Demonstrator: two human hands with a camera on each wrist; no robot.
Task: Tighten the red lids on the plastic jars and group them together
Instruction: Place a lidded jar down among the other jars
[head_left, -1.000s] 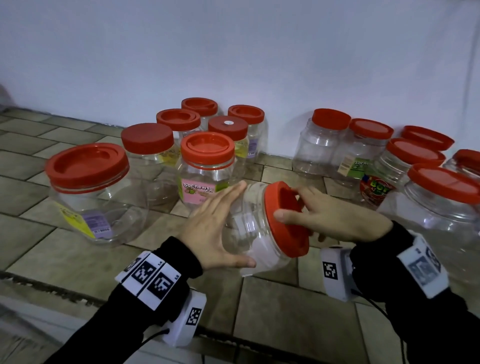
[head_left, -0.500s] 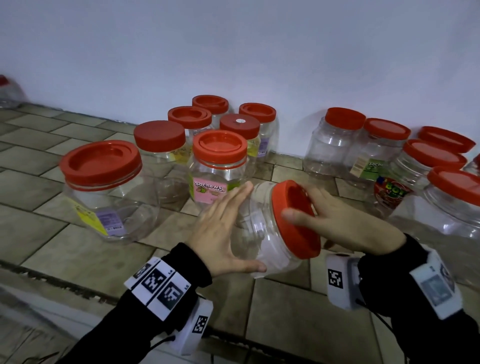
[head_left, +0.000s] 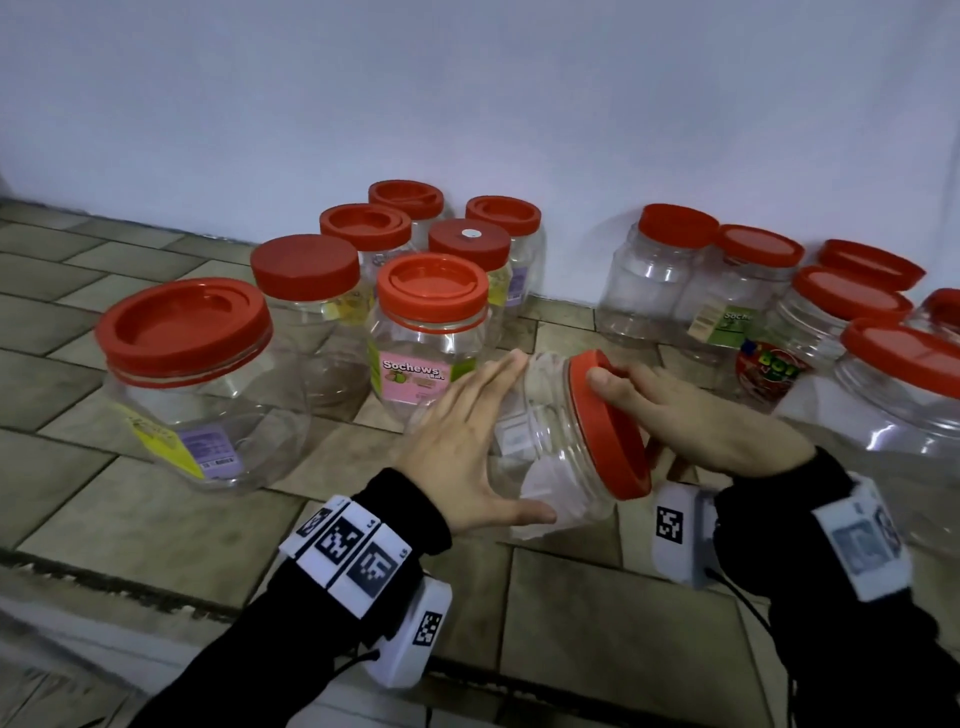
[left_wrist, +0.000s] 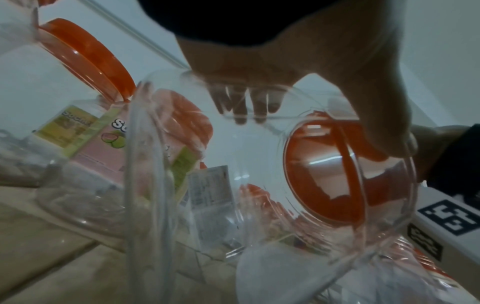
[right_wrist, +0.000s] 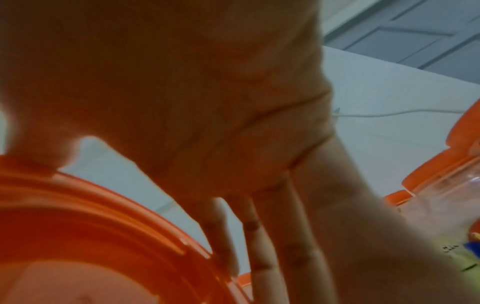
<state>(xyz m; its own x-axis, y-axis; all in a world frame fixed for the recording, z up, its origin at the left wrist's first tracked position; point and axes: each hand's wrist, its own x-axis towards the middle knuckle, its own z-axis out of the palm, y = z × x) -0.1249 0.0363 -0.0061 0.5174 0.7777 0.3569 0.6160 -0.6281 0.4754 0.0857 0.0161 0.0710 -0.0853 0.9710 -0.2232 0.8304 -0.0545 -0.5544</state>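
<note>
A: What occupies the near part of the tiled counter (head_left: 597, 639)?

B: A clear plastic jar (head_left: 540, 447), tipped on its side, mouth to the right, carrying a red screw lid (head_left: 610, 423). The left hand (head_left: 462, 441) lies against the jar's base end with straight fingers spread over the wall and the thumb beneath; it steadies the jar but does not curl round it. The right hand (head_left: 691, 415) is on the lid, thumb on the upper rim and fingers spread over the lid's face. The right wrist view is blurred, so whether those fingers curl over the lid's far rim cannot be told.

A: And behind the held jar?

B: Toward the left edge stands a wide clear jar with a broad red lid (head_left: 202, 384). Just beyond the left hand is an upright clear jar with a pink "Sochews" label (head_left: 426, 338), the front of a cluster of red-lidded jars (head_left: 415, 244) reaching back to the white wall (head_left: 467, 93).

A: And the right side?

B: A second group of red-lidded clear jars (head_left: 779, 312), well apart from the first cluster, runs from the wall to the right edge.
</note>
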